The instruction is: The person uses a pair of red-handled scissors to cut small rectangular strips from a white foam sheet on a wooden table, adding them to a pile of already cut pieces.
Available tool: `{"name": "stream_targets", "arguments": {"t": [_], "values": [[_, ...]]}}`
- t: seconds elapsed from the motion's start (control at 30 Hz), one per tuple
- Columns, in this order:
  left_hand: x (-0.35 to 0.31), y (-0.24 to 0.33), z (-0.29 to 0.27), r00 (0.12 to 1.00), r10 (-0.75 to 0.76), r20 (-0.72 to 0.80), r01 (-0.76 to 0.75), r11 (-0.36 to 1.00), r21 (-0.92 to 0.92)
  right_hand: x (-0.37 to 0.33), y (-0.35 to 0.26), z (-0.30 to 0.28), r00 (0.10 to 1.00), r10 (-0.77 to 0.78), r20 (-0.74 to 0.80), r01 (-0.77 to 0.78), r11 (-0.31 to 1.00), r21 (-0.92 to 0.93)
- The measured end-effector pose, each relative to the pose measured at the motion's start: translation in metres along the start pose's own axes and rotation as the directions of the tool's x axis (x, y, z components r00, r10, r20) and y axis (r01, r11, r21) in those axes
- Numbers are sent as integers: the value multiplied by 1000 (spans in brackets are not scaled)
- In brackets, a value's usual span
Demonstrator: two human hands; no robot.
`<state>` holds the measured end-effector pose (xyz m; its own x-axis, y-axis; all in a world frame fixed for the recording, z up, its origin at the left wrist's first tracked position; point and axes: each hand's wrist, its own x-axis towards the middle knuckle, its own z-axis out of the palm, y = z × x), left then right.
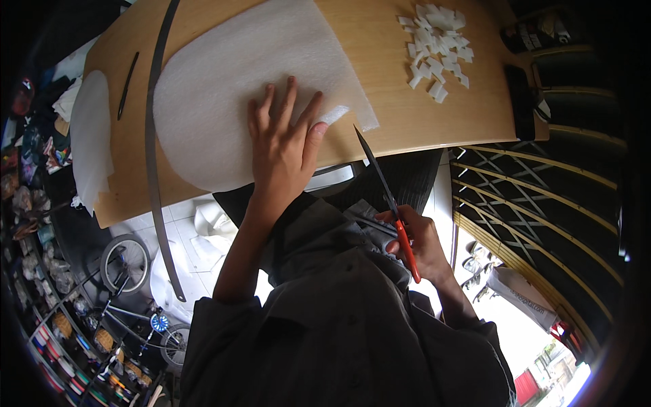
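White foam sheet [210, 81], with a rounded left outline and a straight right edge, lying flat on the wooden table [488, 95] and reaching close to the table's near edge. The left hand [281, 136] rests palm down on the sheet, its fingers spread and directed away from the body, the thumb set out to the right beside a small glossy strip [334, 114]; the forearm rises steeply from the lower edge of the view. The right hand [424, 241], well apart from the left, is closed around the red handle of a pair of scissors [405, 247] in front of the lap, the forearm angled in from the lower right. A dark blade points up and slightly left, its tip appearing over the tabletop near the sheet's corner; whether the blades are parted cannot be told from this angle. To the right lies a scattered heap of small white cut pieces [437, 54]. Left of the sheet, a long, narrow dark strip [153, 122] extends past the table edge, followed by a black pen [127, 86] and a second white sheet [93, 136]. A bicycle [107, 308] stands beyond, at lower left.
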<state>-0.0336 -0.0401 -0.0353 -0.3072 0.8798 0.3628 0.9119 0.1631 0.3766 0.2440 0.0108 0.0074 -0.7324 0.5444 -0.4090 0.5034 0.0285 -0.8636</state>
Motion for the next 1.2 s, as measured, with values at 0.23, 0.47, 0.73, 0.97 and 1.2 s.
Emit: {"name": "stream_targets", "arguments": {"t": [0.23, 0.47, 0.73, 0.97, 1.2], "values": [[0, -1, -2, 1000, 1, 25, -2, 1000, 13, 3, -7, -5, 996, 74, 42, -77, 994, 74], [2, 5, -7, 998, 13, 58, -15, 999, 28, 15, -20, 11, 986, 146, 74, -160, 959, 235], [-2, 5, -4, 995, 22, 95, -30, 997, 76, 4, -26, 8, 990, 52, 132, -89, 952, 292], [-3, 3, -5, 995, 37, 90, -36, 999, -8, -4, -38, 4, 977, 130, 172, -181, 928, 327], [-5, 1, -8, 992, 75, 103, -73, 997, -25, -9, -37, -2, 953, 184, 239, -256, 912, 320]]}}
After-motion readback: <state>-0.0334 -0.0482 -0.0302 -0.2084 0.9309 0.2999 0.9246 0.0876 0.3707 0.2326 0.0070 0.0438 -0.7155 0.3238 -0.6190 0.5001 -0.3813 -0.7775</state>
